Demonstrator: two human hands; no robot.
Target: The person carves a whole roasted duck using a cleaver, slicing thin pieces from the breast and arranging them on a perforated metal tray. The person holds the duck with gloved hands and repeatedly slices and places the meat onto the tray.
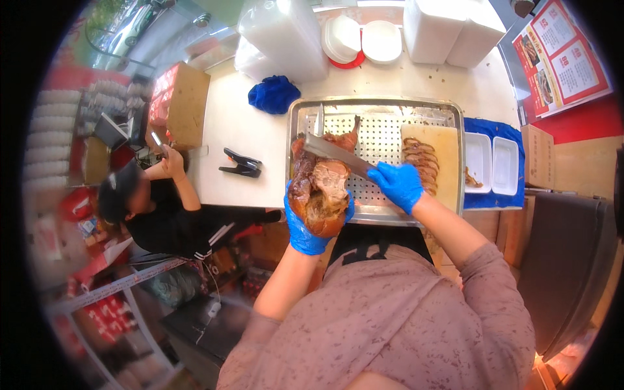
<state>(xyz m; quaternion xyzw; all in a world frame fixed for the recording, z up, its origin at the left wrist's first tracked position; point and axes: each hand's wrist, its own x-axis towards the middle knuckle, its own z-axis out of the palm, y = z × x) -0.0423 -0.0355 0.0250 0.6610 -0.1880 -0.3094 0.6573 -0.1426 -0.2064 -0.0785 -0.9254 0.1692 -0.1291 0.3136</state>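
Observation:
In a blue glove, my left hand cradles a browned roast bird carcass over the tray's near left part. Its pale meat and hollow inside face up. My right hand, also gloved in blue, grips a broad-bladed knife; the handle is hidden in the fist. The blade points left across the upper part of the carcass; whether it touches the meat I cannot tell. Behind it, another browned poultry piece rests in the perforated metal tray. Sliced meat lies in a row on a cutting board.
Two white plastic trays stand on a blue cloth at right, the left one holding scraps. A crumpled blue cloth, a black stapler, a cardboard box and white bowls are on the counter. Another person sits at left.

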